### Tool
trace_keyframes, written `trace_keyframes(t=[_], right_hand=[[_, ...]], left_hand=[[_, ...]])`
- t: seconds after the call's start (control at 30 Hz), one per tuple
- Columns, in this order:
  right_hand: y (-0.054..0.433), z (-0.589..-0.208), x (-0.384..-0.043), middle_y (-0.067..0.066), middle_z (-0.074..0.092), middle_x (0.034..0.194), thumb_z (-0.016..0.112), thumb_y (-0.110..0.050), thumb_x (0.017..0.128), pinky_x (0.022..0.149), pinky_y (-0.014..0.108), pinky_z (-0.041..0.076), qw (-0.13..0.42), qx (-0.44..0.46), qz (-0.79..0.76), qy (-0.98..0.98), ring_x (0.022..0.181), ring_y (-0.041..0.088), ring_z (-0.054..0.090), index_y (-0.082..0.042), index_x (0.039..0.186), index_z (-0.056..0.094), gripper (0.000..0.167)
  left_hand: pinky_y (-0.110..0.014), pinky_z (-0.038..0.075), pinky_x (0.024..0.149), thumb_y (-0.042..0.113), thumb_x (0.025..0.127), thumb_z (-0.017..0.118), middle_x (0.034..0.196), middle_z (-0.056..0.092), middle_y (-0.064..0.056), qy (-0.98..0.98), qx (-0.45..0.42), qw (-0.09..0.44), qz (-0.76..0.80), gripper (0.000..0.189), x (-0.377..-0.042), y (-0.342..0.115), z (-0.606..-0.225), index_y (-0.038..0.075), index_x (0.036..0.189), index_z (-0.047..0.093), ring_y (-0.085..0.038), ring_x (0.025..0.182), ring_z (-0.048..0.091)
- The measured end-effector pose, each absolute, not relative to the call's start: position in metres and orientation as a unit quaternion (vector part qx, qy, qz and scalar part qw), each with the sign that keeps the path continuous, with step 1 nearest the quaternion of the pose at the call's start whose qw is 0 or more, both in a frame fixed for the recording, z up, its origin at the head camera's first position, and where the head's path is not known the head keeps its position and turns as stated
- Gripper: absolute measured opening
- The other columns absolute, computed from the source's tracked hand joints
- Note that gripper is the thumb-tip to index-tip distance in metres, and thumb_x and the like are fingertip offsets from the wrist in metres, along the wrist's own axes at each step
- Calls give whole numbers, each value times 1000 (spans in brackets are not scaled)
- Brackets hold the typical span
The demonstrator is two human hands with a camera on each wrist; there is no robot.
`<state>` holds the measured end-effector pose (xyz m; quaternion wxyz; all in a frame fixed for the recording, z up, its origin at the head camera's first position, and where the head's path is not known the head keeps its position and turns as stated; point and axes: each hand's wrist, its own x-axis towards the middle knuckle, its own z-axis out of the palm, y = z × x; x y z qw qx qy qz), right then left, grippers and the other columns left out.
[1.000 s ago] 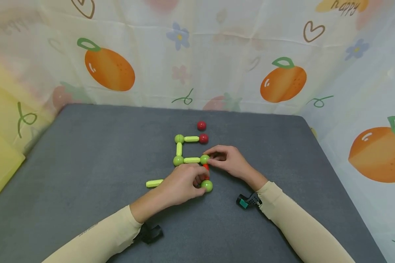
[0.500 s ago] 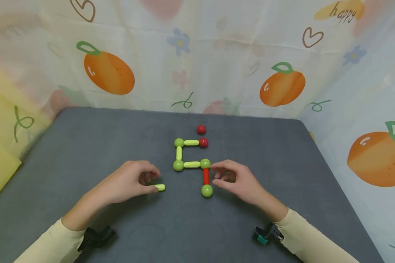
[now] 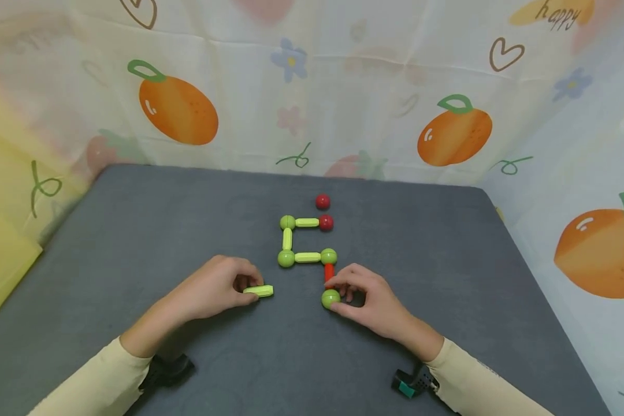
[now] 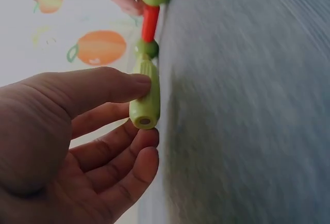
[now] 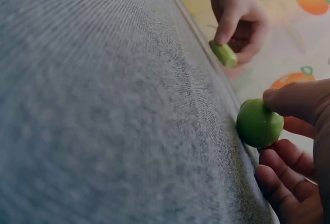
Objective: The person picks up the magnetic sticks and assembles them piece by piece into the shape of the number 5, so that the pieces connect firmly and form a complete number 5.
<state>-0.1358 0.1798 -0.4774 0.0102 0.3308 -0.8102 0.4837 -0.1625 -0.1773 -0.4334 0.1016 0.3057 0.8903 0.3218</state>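
My left hand (image 3: 218, 289) pinches a yellow-green magnetic rod (image 3: 262, 290) between thumb and fingers, left of the figure of rods and balls. A metal disc shows in the rod's near end in the left wrist view. My right hand (image 3: 374, 300) has its thumb and fingers at the near green ball (image 5: 258, 123), which ends the figure. From that ball a red rod (image 3: 329, 273) runs back to another green ball (image 3: 329, 256). Further on, yellow-green rods (image 3: 308, 257) and green balls (image 3: 286, 258) bend round to a dark red ball (image 3: 326, 222).
A loose dark red ball (image 3: 322, 201) lies just behind the figure's far end. The grey table (image 3: 187, 202) is backed by a fruit-print curtain (image 3: 364, 86). A yellow block-like shape (image 3: 5, 260) stands at the left edge.
My left hand has left the near green ball, moved left and taken hold of the loose yellow-green rod, now shifted slightly right. My right hand has come from the middle ball to the near one.
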Motion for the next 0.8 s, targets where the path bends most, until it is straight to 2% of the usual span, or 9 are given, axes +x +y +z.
trace_keyframes(t=[0.27,0.8], right_hand=[[179,-480,-138,-6,66,112,87,-11,95,74,31,56,22,358,456,-815,86,13,62,-21,122,78,30],[184,-478,-137,-8,68,114,88,-10,94,72,29,56,24,358,448,-819,85,12,63,-20,118,81,27]], left_hand=[[-30,52,69,5,90,88,86,64,16,881,323,76,336,19,-160,-155,-422,20,100,82,-8,75,58],[-26,53,67,5,93,83,88,66,13,861,370,103,334,14,-159,-111,-441,15,102,85,-1,73,57]])
